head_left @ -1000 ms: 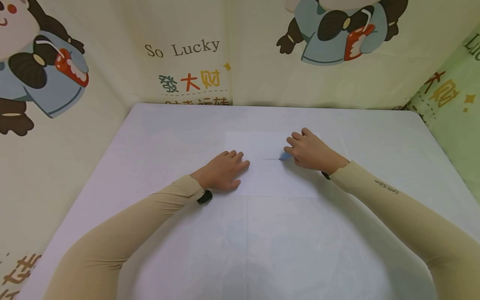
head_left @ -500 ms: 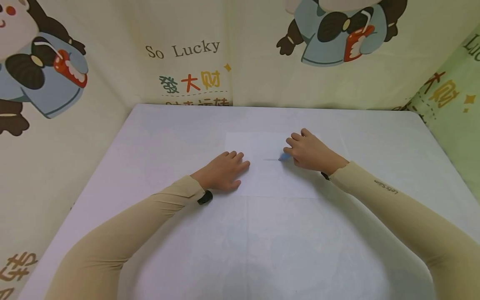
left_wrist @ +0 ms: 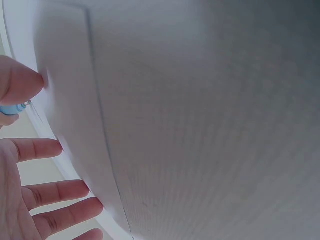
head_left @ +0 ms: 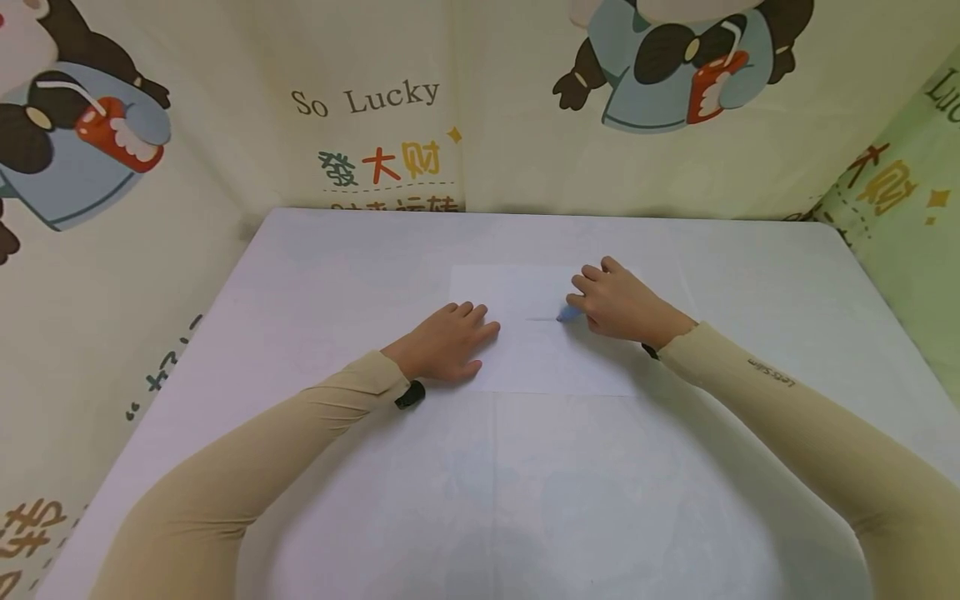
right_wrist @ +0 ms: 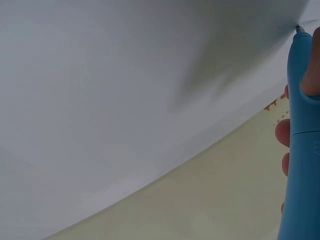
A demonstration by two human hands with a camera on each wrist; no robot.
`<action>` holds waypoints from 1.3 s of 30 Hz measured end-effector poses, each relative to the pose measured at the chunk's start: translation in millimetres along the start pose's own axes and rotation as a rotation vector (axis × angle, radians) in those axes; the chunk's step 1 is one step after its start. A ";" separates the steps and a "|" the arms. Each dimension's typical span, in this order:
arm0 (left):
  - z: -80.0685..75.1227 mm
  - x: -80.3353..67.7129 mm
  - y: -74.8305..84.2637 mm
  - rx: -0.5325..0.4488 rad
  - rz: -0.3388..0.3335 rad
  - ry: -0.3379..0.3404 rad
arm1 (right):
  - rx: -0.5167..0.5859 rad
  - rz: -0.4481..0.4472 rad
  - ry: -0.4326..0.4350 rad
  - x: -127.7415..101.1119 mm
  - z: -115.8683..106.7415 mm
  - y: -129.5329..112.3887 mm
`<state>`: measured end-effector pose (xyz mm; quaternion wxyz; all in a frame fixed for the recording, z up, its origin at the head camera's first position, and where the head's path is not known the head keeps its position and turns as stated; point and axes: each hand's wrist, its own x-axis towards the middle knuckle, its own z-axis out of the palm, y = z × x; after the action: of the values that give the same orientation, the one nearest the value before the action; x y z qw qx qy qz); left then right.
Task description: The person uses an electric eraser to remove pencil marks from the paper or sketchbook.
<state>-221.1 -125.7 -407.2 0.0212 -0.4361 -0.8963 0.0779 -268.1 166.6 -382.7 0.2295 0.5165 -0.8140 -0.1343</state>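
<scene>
The cream curtain (head_left: 480, 108) behind the tabletop carries the printed words "So Lucky" in grey-brown letters, with the Chinese characters "发大财" below them in green, red and yellow. A further line of characters beneath is cut off by the tabletop edge. The right sleeve (head_left: 772, 372) bears small dark lettering, too small to read.

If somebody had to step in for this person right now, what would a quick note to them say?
Left hand: flat, fingers straight, pressing the left edge of the paper to hold it on the table.
Right hand: its grip is round a blue pen, tip on the paper near the middle.
Done: a short faint line runs left from the tip.
Left: the rest of the sheet looks unmarked; how far the line should go cannot be told.
</scene>
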 end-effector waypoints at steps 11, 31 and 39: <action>0.3 0.6 -1.0 0.000 0.003 0.004 | -0.002 0.001 -0.007 2.9 4.2 2.3; 0.7 0.1 -3.4 -0.009 0.003 0.009 | 0.005 0.004 0.002 2.3 2.5 2.7; 1.0 0.1 -3.9 -0.004 0.006 0.005 | 0.008 0.005 -0.006 3.0 2.4 3.4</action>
<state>-224.4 -128.1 -407.6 0.0223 -0.4389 -0.8951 0.0750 -273.1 165.3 -382.6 0.2254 0.5149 -0.8165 -0.1320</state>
